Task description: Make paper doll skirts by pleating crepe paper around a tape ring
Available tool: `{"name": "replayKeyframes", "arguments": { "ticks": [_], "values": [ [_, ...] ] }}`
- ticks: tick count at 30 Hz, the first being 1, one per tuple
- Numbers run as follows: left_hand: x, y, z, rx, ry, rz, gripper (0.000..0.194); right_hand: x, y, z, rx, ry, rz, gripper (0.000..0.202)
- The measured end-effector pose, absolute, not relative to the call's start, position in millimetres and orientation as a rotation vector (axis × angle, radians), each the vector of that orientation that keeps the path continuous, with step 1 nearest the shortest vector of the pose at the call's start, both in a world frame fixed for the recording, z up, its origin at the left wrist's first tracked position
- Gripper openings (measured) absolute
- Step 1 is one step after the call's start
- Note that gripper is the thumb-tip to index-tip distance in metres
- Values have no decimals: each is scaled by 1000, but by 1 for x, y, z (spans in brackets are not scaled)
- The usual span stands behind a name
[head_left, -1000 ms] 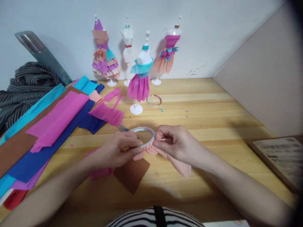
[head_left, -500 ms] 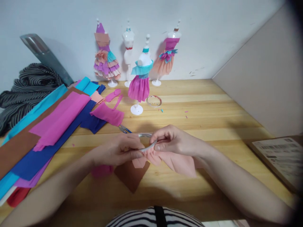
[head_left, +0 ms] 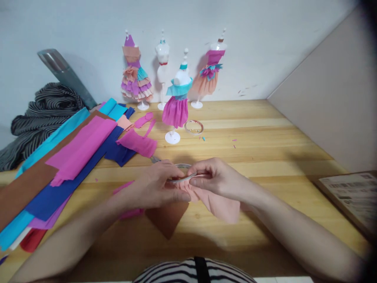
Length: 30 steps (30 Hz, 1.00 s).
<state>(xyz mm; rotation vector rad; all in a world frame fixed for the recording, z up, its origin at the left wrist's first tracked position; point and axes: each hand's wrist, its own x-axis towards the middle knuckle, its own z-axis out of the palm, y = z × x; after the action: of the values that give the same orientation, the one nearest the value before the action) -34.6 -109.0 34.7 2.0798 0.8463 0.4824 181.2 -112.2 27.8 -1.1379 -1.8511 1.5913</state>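
Note:
Near the middle of the table, my left hand and my right hand meet at a thin pale ring. Light pink crepe paper hangs from the ring in gathers and spreads out below my right hand. My right thumb and fingers pinch the ring's near edge together with the paper. The fingers of my left hand close round the ring's left part, its thumb lying over the gathered paper. A brown paper piece lies on the table beneath, and a magenta piece is partly hidden by my left wrist.
Dress forms in paper outfits stand at the back, the nearest in a magenta skirt. Another ring lies beside it. Coloured paper strips and a striped cloth cover the left. A cardboard box is at the right edge.
My left hand has shifted along the ring, its thumb now further right over the pink gathers. The ring sits slightly flatter. The whole view has shifted a little.

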Motion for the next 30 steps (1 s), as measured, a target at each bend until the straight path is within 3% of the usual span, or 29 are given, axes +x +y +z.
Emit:
{"name": "replayKeyframes", "arguments": {
  "ticks": [4, 13, 18, 24, 30],
  "values": [
    [-26, -115, 34, 2018, 880, 498, 44, 179, -117, 33, -1127, -1882, 1502, 17],
    [-31, -110, 28, 1834, 818, 546, 41, 177, -120, 32, -1109, -1966, 1376, 15],
    [-32, -107, 31, 1755, 792, 551, 41, 181, -119, 35, -1068, -1909, 1474, 27],
    [-24, -121, 33, 2564, 787, 769, 37, 185, -122, 47, -1120, -2018, 1391, 35],
    [-22, -131, 17, 3206, 884, 870, 24, 188, -133, 55, -1273, -2124, 1277, 68]
  ]
}}
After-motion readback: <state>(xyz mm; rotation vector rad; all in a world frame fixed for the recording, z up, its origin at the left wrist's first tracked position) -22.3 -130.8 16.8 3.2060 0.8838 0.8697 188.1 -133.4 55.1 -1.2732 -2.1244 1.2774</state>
